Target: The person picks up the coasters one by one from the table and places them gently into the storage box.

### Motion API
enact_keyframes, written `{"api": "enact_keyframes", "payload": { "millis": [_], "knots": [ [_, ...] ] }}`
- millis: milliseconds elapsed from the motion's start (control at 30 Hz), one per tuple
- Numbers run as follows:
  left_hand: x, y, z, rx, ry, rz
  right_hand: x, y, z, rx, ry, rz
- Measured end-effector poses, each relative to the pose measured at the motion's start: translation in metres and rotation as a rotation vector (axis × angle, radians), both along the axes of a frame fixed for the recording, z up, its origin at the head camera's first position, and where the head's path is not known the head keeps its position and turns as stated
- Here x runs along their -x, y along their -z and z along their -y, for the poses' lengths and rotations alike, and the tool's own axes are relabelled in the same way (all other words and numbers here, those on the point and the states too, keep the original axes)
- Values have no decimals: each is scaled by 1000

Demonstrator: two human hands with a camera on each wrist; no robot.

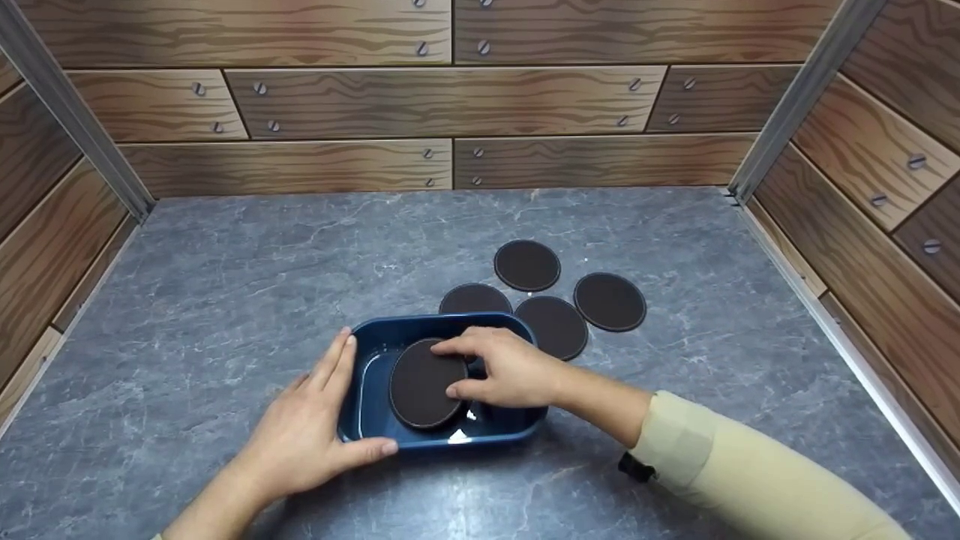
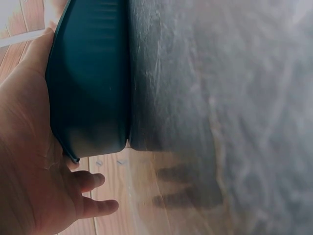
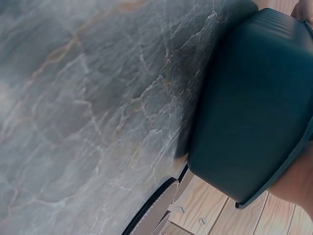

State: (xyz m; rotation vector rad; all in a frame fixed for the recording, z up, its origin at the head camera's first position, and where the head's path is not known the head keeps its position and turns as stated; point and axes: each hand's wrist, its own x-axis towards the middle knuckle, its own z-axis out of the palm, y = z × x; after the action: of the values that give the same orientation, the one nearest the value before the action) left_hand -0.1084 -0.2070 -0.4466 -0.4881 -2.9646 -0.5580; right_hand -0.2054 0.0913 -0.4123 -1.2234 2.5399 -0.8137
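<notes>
A dark brown round coaster (image 1: 421, 394) with a stitched edge is inside the blue rectangular dish (image 1: 465, 444). My right hand (image 1: 517, 367) reaches in over the dish's right end and holds this coaster by its right side, thumb and index fingertip on its upper face. Its other fingers are mostly hidden. At the opposite end, my left hand (image 1: 300, 427) grips the dish, thumb along the near rim and fingers at the left rim. The left wrist view shows that hand (image 2: 29, 142) against the dish's outer wall (image 2: 93, 83), with two fingertips sticking out below the rim.
Several similar coasters lie behind and right of the dish: a far one (image 1: 527, 265), a right one (image 1: 610, 301), one by the dish's corner (image 1: 559, 326) and one partly hidden behind its far rim (image 1: 474, 298). Wood-patterned walls (image 1: 442, 101) enclose the grey marbled tabletop (image 1: 247, 277).
</notes>
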Motion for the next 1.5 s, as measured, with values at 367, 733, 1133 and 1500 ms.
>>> {"api": "enact_keyframes", "payload": {
  "millis": [367,733,1133,1500],
  "knots": [
    [0,0,0,1,-4,12,-4,-1,2,-113,34,-39],
    [0,-1,0,-12,-3,9,5,-23,-17,50,42,-139],
    [0,0,1,-12,-3,-15,61,-54,-101,327,280,-50],
    [0,-1,0,-6,-5,-6,103,-27,-174,404,460,73]
  ]
}}
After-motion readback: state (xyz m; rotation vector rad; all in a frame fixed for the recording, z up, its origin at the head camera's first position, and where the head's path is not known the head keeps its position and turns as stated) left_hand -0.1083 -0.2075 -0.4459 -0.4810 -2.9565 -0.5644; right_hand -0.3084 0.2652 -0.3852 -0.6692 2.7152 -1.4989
